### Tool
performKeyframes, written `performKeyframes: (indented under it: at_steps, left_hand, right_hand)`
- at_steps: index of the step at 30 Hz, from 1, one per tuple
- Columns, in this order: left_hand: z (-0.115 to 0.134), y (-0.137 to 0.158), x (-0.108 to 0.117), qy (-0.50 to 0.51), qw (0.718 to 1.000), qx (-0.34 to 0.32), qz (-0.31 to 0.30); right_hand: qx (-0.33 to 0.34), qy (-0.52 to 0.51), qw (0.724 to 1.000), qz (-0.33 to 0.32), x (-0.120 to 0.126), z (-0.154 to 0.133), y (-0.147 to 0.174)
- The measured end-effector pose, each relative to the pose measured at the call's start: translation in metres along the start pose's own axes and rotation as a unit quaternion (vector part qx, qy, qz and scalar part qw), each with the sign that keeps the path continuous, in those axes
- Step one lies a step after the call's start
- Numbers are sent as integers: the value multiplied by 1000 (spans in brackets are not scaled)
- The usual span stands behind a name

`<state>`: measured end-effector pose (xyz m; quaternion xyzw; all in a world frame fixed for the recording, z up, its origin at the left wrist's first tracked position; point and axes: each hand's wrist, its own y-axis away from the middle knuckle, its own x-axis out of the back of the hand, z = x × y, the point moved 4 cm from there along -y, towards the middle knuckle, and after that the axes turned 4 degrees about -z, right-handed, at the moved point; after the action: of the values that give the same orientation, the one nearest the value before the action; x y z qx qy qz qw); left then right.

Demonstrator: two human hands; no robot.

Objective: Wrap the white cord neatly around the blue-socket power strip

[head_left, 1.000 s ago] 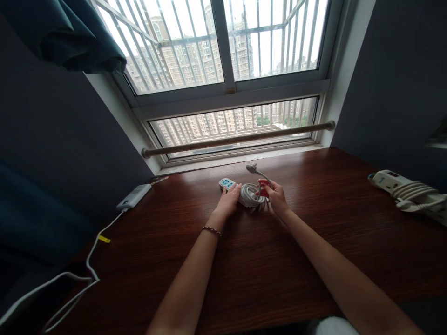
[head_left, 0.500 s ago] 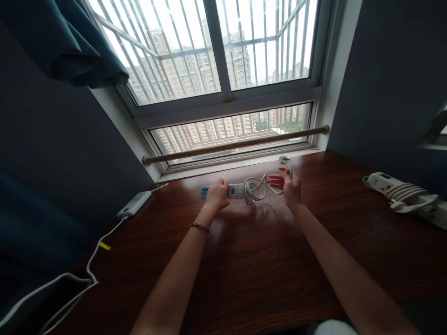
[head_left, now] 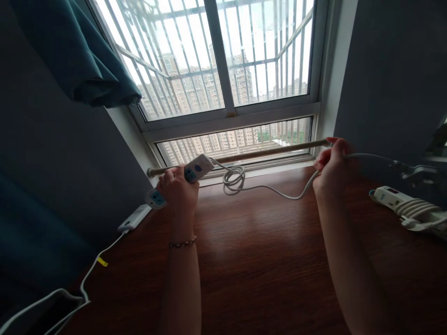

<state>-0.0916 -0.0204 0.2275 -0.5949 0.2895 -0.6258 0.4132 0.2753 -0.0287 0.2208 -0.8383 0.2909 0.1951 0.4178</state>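
My left hand (head_left: 179, 188) is wrapped round a white power strip (head_left: 202, 166) with blue socket faces, lifted and tilted up to the right. From the strip's upper end runs its white cord (head_left: 275, 190), with a few loose loops (head_left: 234, 179) hanging in front of the window sill. At the right, my right hand (head_left: 331, 165) is closed on the cord. Past that hand the free end stretches further right to a blurred plug (head_left: 417, 171). Between the two hands the cord sags in a shallow curve.
Another white power strip (head_left: 393, 197), wound with its own cord, lies on the dark wooden tabletop (head_left: 251, 260) at the right. A white adapter box (head_left: 134, 218) with a cable sits at the left edge. Behind are a barred window and a horizontal rod (head_left: 272, 152); a blue curtain (head_left: 94, 70) hangs upper left.
My left hand has raised the power strip from the tabletop and moved left. My right hand has gone right and up, drawing the cord out, so fewer loops remain bunched.
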Motion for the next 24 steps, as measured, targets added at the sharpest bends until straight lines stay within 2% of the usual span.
performKeyframes:
  at_steps: [1, 3, 5, 7, 12, 13, 15, 17, 19, 22, 24]
  left_hand:
    - [2, -2, 5, 6, 1000, 7, 4]
    - [6, -4, 11, 18, 1000, 20, 1]
    - [11, -6, 13, 28, 999, 27, -8]
    - [15, -6, 14, 39, 998, 37, -13]
    - [20, -2, 11, 122, 989, 80, -17]
    - [20, -1, 10, 150, 985, 86, -16]
    - [20, 0, 7, 217, 971, 99, -15]
    - [18, 1, 3, 299, 946, 120, -22]
    - [18, 1, -2, 389, 909, 144, -38]
    - [17, 1, -6, 494, 853, 161, -47]
    - [15, 0, -4, 506, 845, 167, -34]
  right_hand:
    - [-4, -17, 999, -29, -11, 3, 6]
    - [-68, -49, 988, -127, -34, 18, 20]
    - [-182, -55, 952, -241, -55, 40, 42]
    - [-283, -46, 907, -309, -70, 62, 69]
    - [-417, -92, 845, -321, -91, 98, 125]
    - [-438, -116, 828, -330, -94, 101, 134]
    - [-482, -170, 775, -371, -99, 106, 151]
    - [-513, -221, 713, -422, -102, 107, 165]
    - [-519, -257, 675, -458, -101, 106, 173]
    - [-496, -284, 666, -479, -99, 101, 176]
    - [-476, -293, 662, -499, -97, 95, 175]
